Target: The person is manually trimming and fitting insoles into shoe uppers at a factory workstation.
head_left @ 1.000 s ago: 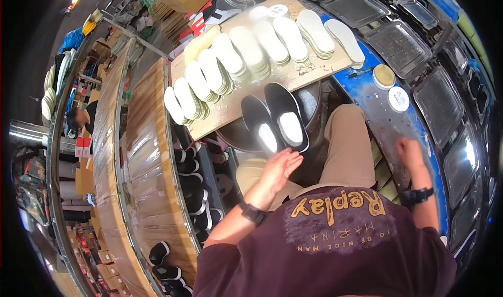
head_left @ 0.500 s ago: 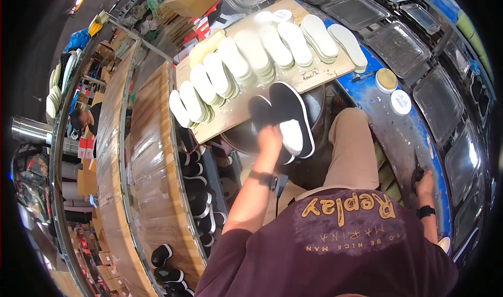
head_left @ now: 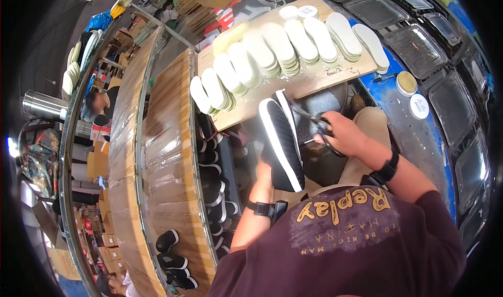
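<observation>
The right hand point(head_left: 346, 134) has its fingers bent close around the dark loop handles of the scissors point(head_left: 316, 119), and the thin blades point at the black shoes point(head_left: 285, 145), but I cannot tell if they touch. The left hand point(head_left: 264, 167) holds the shoes up and tilted, its fingers mostly hidden behind them, and the shoes look bumpy and black with smooth white edges. Past them, flat, pale, foot-shaped insoles point(head_left: 302, 41) sit in piles on a wooden board point(head_left: 230, 114), near a scuffed blue and gray desk point(head_left: 408, 139).
</observation>
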`<state>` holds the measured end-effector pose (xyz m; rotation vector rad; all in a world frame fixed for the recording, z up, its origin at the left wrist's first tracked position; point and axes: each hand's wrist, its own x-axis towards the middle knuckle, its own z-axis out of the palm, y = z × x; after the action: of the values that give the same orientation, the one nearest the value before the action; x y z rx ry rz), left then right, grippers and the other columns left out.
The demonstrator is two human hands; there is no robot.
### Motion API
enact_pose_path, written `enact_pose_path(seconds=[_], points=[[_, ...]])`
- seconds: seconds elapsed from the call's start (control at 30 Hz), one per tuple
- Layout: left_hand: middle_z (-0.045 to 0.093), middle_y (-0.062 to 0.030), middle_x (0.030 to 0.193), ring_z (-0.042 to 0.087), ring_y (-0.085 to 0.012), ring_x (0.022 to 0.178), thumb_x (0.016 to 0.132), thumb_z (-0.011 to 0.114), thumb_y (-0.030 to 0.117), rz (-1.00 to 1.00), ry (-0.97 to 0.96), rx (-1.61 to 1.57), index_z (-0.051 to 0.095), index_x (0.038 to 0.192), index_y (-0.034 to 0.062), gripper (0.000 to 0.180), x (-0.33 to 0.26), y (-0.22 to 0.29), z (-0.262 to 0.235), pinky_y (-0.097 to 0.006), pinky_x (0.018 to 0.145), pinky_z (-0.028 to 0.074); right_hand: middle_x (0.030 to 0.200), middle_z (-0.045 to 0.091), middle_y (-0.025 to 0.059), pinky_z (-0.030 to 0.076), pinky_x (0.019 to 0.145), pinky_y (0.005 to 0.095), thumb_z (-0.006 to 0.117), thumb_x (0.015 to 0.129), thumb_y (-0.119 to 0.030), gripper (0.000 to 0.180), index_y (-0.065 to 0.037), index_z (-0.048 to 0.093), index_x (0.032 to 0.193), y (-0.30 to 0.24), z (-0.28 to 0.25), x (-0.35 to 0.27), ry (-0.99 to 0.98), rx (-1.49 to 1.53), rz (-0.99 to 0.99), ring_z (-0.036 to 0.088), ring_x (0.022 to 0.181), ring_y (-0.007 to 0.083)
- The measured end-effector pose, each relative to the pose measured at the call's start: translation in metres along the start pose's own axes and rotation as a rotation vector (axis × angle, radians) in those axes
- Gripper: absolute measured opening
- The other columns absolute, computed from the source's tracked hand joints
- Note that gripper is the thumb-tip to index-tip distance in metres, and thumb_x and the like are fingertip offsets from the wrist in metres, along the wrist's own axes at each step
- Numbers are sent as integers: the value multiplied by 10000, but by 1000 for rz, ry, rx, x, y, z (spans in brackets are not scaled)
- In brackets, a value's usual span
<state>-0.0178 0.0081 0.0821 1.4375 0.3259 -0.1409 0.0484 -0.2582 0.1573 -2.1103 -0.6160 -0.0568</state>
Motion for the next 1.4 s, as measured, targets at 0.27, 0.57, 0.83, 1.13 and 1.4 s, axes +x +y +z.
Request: enact_pose_path(seconds=[0.27, 0.57, 0.83, 1.13, 1.4], points=[[663, -64, 909, 632, -142, 786, 969, 495, 264, -57, -44, 192, 588, 1121, 15, 306, -29, 34, 4, -281, 695, 527, 743, 634, 175, 482, 662, 458, 670, 787, -518, 496, -35, 575, 850, -11, 13, 26, -248, -278, 43, 620, 729, 392], [653, -63, 919, 624, -143, 804, 972, 488, 273, -59, -96, 187, 590, 1119, 18, 312, -20, 29, 4, -284, 703, 524, 699, 629, 146, 483, 636, 443, 681, 791, -502, 480, -36, 566, 787, 14, 17, 16, -188, -343, 148, 629, 706, 368], [645, -63, 927, 617, -143, 821, 974, 482, 282, -53, -106, 171, 591, 1118, 20, 317, -18, 30, 6, -286, 709, 521, 791, 648, 187, 493, 699, 454, 660, 798, -529, 541, -3, 574, 888, 7, 4, 12, -110, -258, 147, 634, 771, 387], [636, -63, 936, 609, -145, 839, 977, 476, 291, -91, -110, 88, 592, 1116, 23, 324, -29, 22, 8, -288, 716, 517, 748, 637, 180, 488, 665, 455, 671, 784, -526, 523, -12, 577, 813, 28, 7, 14, -193, -419, 218, 627, 739, 386], [627, -63, 945, 602, -145, 855, 979, 470, 300, -196, 69, -478, 593, 1115, 25, 330, -32, -13, -44, -290, 723, 514, 834, 643, 188, 473, 673, 483, 710, 747, -390, 399, -36, 589, 886, 119, -72, -112, 39, -638, 636, 615, 815, 395]])
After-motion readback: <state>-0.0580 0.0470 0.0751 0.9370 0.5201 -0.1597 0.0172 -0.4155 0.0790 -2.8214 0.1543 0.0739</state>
